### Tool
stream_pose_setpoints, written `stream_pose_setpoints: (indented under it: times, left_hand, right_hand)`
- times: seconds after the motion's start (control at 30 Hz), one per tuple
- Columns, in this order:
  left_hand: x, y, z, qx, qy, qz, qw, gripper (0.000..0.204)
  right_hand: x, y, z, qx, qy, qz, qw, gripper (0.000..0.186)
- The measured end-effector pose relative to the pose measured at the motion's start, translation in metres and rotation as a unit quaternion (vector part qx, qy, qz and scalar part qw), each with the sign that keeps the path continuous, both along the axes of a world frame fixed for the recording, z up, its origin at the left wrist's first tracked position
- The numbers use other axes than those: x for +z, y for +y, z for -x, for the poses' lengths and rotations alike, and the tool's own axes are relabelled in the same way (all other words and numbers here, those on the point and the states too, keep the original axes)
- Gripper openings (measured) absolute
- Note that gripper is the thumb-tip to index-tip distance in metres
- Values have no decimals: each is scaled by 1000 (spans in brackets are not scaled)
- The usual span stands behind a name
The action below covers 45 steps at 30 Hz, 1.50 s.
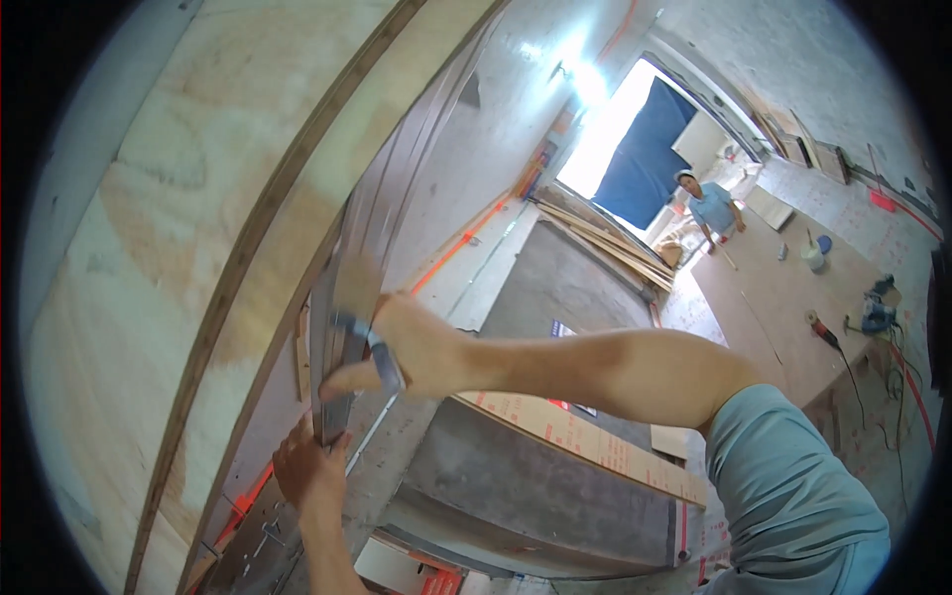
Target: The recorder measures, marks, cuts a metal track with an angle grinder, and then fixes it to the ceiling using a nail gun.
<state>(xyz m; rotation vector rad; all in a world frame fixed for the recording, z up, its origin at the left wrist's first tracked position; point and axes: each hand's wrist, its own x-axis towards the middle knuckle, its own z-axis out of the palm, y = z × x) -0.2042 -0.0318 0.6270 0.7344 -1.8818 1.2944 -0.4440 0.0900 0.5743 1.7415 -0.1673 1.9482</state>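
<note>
A long, narrow grey-brown strip [392, 188] stands beside the pale plywood panel [129, 268]. At the strip's lower end, my left hand [309, 466] is closed around its edge. My right hand [416, 347] is higher up against the strip, its fingers wrapped round a short grey tool with a dark end [385, 362]. Motion blurs the fingertips, and the tool's exact kind cannot be made out. The thumb points toward the strip's edge.
A board with red print [595, 446] lies across a dark grey slab [476, 476]. At the right, a worktable [764, 297] carries power tools and cords, including a blue tool [878, 315]. Another person [709, 203] leans at its far end. Timber lengths [605, 243] lie by the window.
</note>
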Motion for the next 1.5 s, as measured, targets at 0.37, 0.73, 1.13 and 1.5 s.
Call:
stream_pose_setpoints:
  times: [0.37, 0.73, 1.13, 1.5]
  left_hand:
    - [1, 2, -14, 214, 17, -30, 976, 78]
    - [8, 14, -10, 49, -58, -22, 997, 47]
    - [21, 12, -4, 109, -60, -123, 985, 35]
    - [9, 22, 11, 112, -29, -104, 988, 34]
  right_hand:
    - [9, -8, 0, 24, 57, 25, 998, 47]
    - [-2, 6, 11, 27, 37, -55, 997, 37]
    - [4, -9, 12, -67, 69, -5, 995, 20]
    - [-41, -67, 44, 62, -5, -8, 998, 24]
